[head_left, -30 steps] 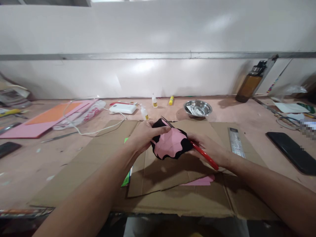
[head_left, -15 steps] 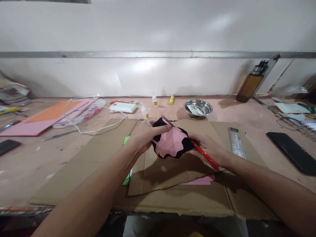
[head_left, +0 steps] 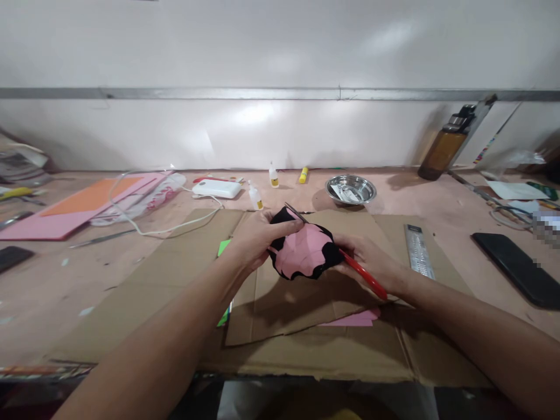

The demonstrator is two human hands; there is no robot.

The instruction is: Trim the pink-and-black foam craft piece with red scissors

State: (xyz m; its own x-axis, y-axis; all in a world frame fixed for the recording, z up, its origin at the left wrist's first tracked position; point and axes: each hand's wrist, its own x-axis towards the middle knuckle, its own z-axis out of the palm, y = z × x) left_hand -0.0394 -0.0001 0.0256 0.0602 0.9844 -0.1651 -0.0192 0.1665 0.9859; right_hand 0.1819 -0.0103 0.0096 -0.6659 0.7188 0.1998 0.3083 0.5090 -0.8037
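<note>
A pink piece with a wavy black border (head_left: 301, 251) is held up over the cardboard between my two hands. My left hand (head_left: 262, 236) pinches its upper left part, thumb on top. My right hand (head_left: 361, 256) grips the red-handled scissors (head_left: 364, 275) at the piece's right edge; its fingers are partly hidden. A thin metal tip pokes out near my left thumb, at the piece's top edge. Most of the blades are hidden by the piece. Below lies a loose cardboard sheet (head_left: 271, 315), with pink paper (head_left: 356, 318) showing from under its front edge.
A steel bowl (head_left: 371, 192) with small items, two small white bottles (head_left: 255, 198) and a yellow glue stick (head_left: 303, 175) stand behind. To the right are a metal ruler (head_left: 417, 251), a black phone (head_left: 516, 268) and an amber bottle (head_left: 441, 154). Pink and orange sheets (head_left: 91, 198) lie left.
The whole view has shifted very slightly. My hands, the pink and black piece and the scissors keep nearly the same pose.
</note>
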